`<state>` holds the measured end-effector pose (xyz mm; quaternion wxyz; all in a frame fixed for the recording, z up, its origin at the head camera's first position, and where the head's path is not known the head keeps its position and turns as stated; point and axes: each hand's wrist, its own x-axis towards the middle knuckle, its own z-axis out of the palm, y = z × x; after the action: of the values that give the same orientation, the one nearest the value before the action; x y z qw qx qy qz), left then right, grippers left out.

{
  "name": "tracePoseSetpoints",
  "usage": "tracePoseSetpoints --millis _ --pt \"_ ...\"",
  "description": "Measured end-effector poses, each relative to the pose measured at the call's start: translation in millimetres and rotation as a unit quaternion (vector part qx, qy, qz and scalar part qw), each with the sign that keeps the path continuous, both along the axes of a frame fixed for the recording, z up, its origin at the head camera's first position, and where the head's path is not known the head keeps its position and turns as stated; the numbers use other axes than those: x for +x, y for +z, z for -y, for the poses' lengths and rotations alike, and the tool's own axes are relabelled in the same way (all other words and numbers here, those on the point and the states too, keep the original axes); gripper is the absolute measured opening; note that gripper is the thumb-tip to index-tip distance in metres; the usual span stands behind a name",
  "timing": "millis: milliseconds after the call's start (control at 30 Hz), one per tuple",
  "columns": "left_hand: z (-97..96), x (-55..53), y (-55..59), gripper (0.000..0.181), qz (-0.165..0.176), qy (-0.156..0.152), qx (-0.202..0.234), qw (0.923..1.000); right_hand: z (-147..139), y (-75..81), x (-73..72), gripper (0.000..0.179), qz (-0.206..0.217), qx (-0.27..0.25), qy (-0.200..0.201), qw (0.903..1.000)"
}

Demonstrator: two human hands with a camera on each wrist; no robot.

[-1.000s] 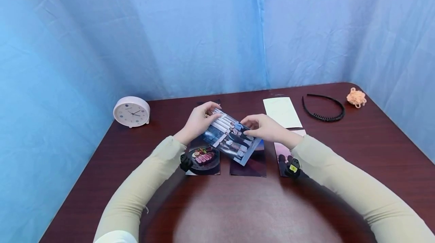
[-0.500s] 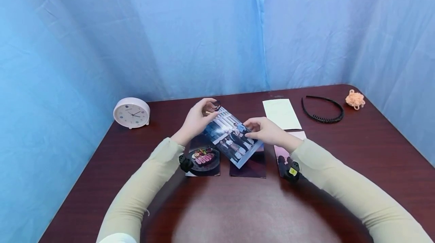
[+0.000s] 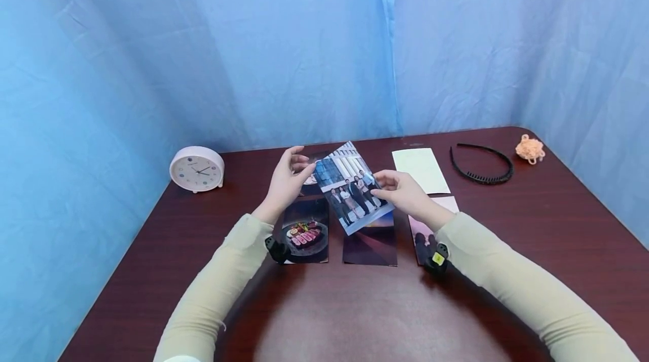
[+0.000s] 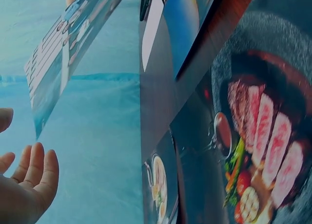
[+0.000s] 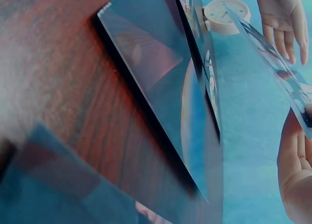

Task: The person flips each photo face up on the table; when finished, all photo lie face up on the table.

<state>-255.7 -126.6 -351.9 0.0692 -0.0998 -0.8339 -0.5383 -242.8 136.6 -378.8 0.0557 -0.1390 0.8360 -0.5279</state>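
Note:
My right hand (image 3: pixel 405 193) pinches the right edge of a glossy group photo (image 3: pixel 352 193), which it holds tilted above the table. Level with the photo's left edge is my left hand (image 3: pixel 285 184). In the left wrist view that left hand (image 4: pixel 29 185) is apart from the photo (image 4: pixel 61 68), fingers spread and holding nothing. Below lie a steak photo (image 3: pixel 306 241) and a dark photo with a purple glow (image 3: pixel 372 250), partly covered by the held one. A food photo (image 3: pixel 310 186) sits behind my left fingers, mostly hidden.
Right of the hands lie a pinkish photo (image 3: pixel 422 232), partly under my wrist, and a pale blank card (image 3: pixel 421 170). A black headband (image 3: pixel 484 176) and a fluffy orange ball with loops (image 3: pixel 529 149) are farther right. A white clock (image 3: pixel 196 169) stands at left.
The group photo has turned more upright, and its lower corner has risen off the dark photo. My left hand has let go of its upper left part and moved slightly left.

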Motion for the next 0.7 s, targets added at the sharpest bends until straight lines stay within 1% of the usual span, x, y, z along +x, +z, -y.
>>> tracePoseSetpoints --millis 233,367,533,700 --pt "-9.2 2.3 -8.7 0.052 0.014 0.011 0.049 0.9986 1.9 -6.5 -1.4 0.032 -0.029 -0.025 -0.042 0.9984" --pt "-19.2 4.2 -13.8 0.051 0.023 0.000 0.079 0.9966 2.2 -9.2 -2.9 0.035 -0.025 -0.036 -0.069 0.9966" --pt "-32.8 9.2 -18.1 0.051 0.052 -0.025 0.080 0.9952 3.0 -9.9 -5.5 0.038 -0.005 -0.058 -0.104 0.9928" --pt "-41.6 13.3 -23.0 0.054 0.068 -0.042 0.077 0.9938 4.9 -11.6 -9.9 0.038 -0.010 -0.086 -0.132 0.9875"
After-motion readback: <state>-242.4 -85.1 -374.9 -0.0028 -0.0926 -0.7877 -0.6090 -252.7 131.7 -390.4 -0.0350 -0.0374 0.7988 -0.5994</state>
